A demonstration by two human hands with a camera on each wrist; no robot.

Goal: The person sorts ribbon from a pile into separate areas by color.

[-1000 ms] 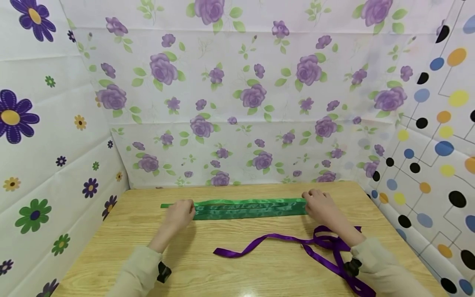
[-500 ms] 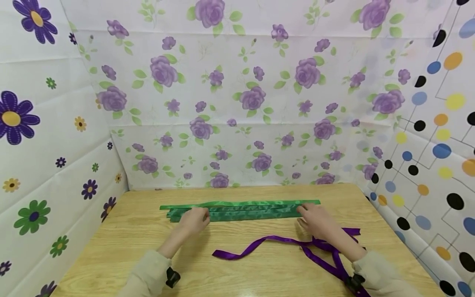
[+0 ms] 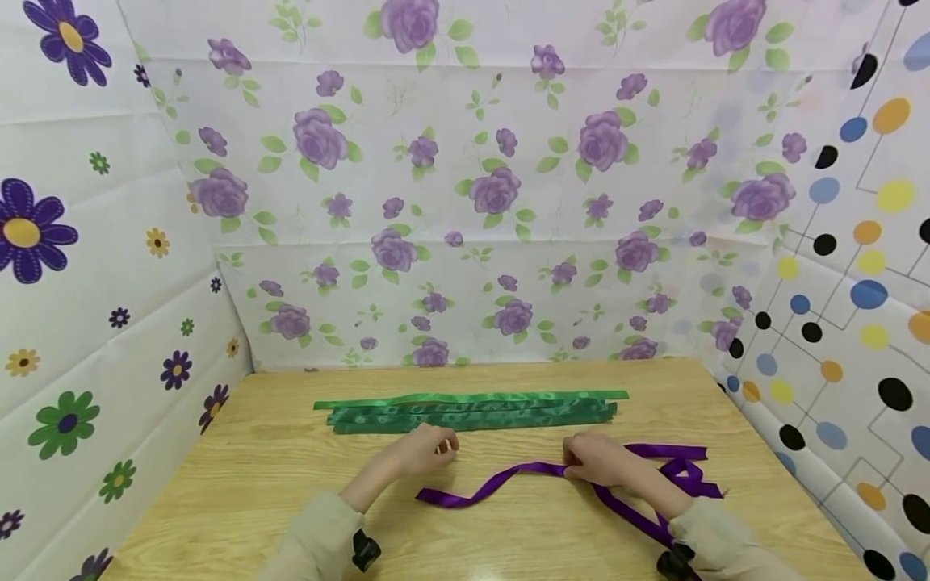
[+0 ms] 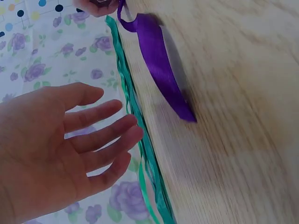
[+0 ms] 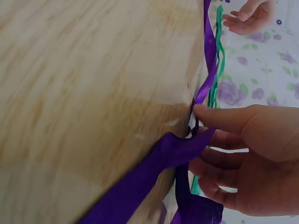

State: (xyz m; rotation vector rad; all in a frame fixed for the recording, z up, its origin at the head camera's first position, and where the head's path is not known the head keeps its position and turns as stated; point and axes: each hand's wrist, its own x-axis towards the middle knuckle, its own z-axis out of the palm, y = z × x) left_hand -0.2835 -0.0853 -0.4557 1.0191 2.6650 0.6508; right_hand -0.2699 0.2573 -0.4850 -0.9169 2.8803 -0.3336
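Observation:
A long purple satin ribbon lies in loose bends across the right half of the table. My right hand is at its middle, thumb and index finger pinching the purple ribbon in the right wrist view. My left hand hovers just in front of the green ribbons, holding nothing. Its fingers are spread and relaxed in the left wrist view, near the loose end of the purple ribbon. The green ribbons lie side by side, stretched straight from left to right.
The wooden table meets a flowered cloth backdrop right behind the green ribbons. A dotted cloth hangs at the right, and a flower-patterned cloth at the left.
Both hands have left the green ribbons, which now lie flat. The left hand moved right and nearer; the right hand moved left and nearer, onto the purple ribbon.

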